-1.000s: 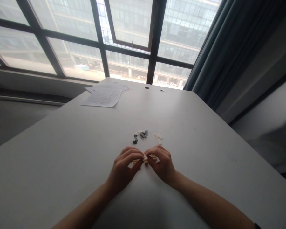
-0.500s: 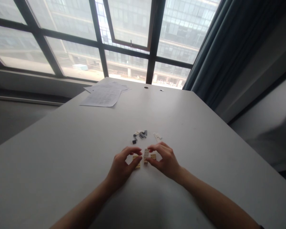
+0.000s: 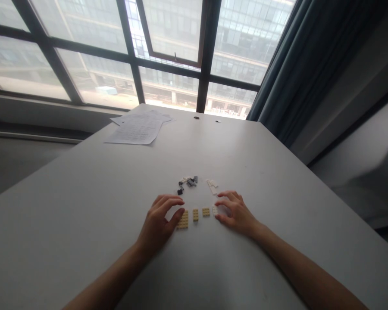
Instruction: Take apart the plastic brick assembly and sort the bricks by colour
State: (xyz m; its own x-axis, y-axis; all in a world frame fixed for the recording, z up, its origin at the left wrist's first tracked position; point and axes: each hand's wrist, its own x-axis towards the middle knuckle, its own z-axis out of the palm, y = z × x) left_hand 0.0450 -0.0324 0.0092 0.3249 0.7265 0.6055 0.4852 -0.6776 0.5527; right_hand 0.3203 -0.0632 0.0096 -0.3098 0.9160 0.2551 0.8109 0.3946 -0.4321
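Three tan toy building bricks lie in a row on the white table: a larger one (image 3: 183, 220), a narrow one (image 3: 195, 215) and a squarish one (image 3: 206, 212). Beside the larger brick, my left hand (image 3: 160, 217) is open, its thumb and fingers apart and the thumb tip over that brick's upper edge. At the right end of the row, my right hand (image 3: 236, 212) has a small white brick (image 3: 214, 210) between its thumb and fingertips. Part of this white piece is hidden by the fingers.
Behind the hands lies a small pile of grey, black and white bricks (image 3: 189, 181). White plates (image 3: 212, 185) lie to its right. Sheets of printed paper (image 3: 134, 129) rest at the far left of the table (image 3: 239, 155), near the window. A dark curtain (image 3: 284, 82) hangs at the right.
My right hand has moved right with the white brick, away from the narrow tan brick, which now shows fully. My left hand has drawn slightly left, uncovering more of the larger tan brick.
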